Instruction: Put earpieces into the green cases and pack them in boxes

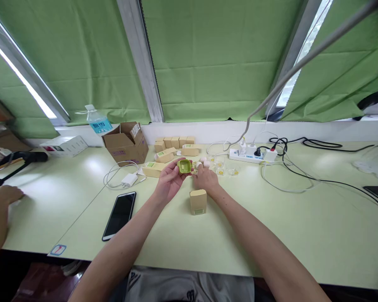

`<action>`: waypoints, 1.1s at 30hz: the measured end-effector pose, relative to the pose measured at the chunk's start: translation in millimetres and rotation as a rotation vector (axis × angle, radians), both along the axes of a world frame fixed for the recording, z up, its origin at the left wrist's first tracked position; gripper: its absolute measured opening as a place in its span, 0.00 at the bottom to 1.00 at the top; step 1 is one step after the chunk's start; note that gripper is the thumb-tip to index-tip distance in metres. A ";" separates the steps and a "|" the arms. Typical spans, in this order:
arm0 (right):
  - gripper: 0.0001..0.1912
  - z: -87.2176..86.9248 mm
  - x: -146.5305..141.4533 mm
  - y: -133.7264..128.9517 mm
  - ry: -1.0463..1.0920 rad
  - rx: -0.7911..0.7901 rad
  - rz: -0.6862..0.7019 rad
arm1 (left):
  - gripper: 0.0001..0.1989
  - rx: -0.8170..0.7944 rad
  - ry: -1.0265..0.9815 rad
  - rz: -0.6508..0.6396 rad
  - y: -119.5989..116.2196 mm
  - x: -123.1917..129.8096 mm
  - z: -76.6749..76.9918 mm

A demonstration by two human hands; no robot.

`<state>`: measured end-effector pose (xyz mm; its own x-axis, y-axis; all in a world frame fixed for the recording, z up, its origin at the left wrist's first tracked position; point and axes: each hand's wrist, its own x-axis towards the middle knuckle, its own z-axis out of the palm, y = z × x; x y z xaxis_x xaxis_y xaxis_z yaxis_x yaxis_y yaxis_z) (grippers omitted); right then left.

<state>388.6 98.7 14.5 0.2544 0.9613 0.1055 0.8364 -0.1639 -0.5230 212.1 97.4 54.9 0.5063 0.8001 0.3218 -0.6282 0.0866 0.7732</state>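
Surface (239, 235) looks mid-job: left hand (170, 177) curls round empty-looking green holder (185, 166), loose pale balls (206, 164) remain by right hand (206, 178), can't tell its grip.

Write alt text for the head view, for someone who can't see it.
The grip of a person's left hand holds a small green container over a pale table; the right hand is beside small whitish pieces. Closer in stands a tan box; a phone lies at left.
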 end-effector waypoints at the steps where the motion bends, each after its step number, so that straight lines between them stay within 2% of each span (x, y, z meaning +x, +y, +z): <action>1: 0.16 -1.1 1.6 -0.8 0.025 0.029 -0.006 | 0.21 0.008 0.002 0.007 -0.5 0.1 0.2; 4: 0.13 0.1 11.3 -12.0 0.123 0.152 -0.012 | 0.21 0.034 0.007 0.027 -1.5 1.3 0.4; 7: 0.21 9.4 23.3 -32.3 0.317 0.293 0.024 | 0.22 0.077 0.013 0.061 -1.9 3.5 -0.9; 9: 0.27 19.9 28.1 -49.1 0.799 0.471 0.145 | 0.23 0.125 0.034 0.095 -2.2 4.4 -2.0; 10: 0.29 26.0 28.8 -57.7 0.952 0.510 0.211 | 0.24 0.157 0.051 0.115 -2.5 4.5 -2.3; 13: 0.26 44.6 25.1 -80.6 1.127 0.529 0.296 | 0.25 0.285 0.108 0.193 -5.1 3.8 -0.7; 16: 0.25 58.8 17.3 -92.9 1.179 0.508 0.318 | 0.23 0.432 0.154 0.252 -10.1 2.4 3.7; 20: 0.25 66.4 11.1 -95.1 1.186 0.428 0.320 | 0.23 0.561 0.239 0.292 -16.4 1.0 8.5; 33: 0.25 72.2 13.8 -99.2 1.064 0.342 0.380 | 0.25 0.627 0.343 0.303 -22.2 1.4 7.6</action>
<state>402.5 -0.5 86.7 0.0734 0.9572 0.2799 -0.0826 0.2855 -0.9548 213.5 75.2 62.6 0.4473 0.6400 0.6248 -0.2710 -0.5687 0.7766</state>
